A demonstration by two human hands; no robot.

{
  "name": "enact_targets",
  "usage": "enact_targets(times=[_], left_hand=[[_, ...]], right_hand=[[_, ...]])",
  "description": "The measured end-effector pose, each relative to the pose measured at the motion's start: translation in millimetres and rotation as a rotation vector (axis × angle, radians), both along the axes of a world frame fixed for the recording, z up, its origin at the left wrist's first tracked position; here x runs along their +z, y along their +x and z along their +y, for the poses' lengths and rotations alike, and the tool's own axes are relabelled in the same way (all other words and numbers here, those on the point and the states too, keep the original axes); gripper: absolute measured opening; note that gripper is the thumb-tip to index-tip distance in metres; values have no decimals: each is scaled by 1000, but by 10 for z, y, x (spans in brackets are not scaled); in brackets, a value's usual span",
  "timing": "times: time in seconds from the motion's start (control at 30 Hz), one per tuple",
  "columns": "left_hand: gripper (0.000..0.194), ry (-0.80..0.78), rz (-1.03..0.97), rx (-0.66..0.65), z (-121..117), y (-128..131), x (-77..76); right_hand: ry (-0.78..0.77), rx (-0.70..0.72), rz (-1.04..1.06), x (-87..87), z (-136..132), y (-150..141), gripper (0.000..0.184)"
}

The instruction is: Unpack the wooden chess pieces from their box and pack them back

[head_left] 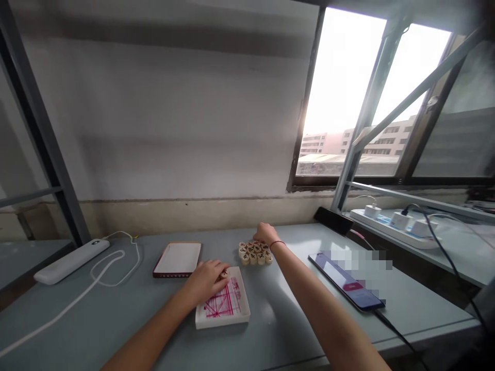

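Observation:
My left hand [209, 278] is over the far left part of a white box [244, 309] with pink line drawings inside. Between its thumb and fingers is a round Chinese chess piece [224, 274] with a dark character on top. Beyond the box stands a tight cluster of several pale Chinese chess pieces [253, 253], their marked faces up. My right hand [265, 233] is at the back right of that cluster, fingers curled down; whatever they grip is hidden. A shallow tray with a white inside and dark red edge [178, 258], perhaps the box's lid, lies left of the cluster.
On the right lies a phone [344, 281] with a cable. A dark device [333, 220] leans near the metal post, beside a power strip with plugs [398, 226]. At left are a long white device [71, 262] and its white cable [69, 306]. A wall backs the desk.

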State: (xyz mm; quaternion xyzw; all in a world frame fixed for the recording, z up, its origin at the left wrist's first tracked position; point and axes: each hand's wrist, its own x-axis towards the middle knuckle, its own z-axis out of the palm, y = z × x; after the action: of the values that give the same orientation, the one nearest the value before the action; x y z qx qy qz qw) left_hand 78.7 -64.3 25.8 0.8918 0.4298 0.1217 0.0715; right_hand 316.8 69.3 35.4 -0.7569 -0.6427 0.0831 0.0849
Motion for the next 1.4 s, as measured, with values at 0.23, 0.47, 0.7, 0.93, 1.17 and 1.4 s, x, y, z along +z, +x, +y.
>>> enact_targets(times=[0.23,0.47,0.7,0.93,1.17,1.4], left_hand=[[38,15,-43,13,15,-19,-4],[48,56,-393,98,59,32,-26],[30,63,-510,46,20,73,20],[16,33,-429,-51,-44,101,32],[8,135,-123,-95,-41,141,-8],[29,72,-48,4,5,-23,52]], right_hand=[[102,34,22,125,-111,-18,30],[231,540,733,123,-873,-445,28],[80,597,1201,16,-1195,-601,36],[94,408,1224,99,-1176,-408,36],[161,546,832,105,-1190,-301,18],[244,763,341,46,-1307,-411,14]])
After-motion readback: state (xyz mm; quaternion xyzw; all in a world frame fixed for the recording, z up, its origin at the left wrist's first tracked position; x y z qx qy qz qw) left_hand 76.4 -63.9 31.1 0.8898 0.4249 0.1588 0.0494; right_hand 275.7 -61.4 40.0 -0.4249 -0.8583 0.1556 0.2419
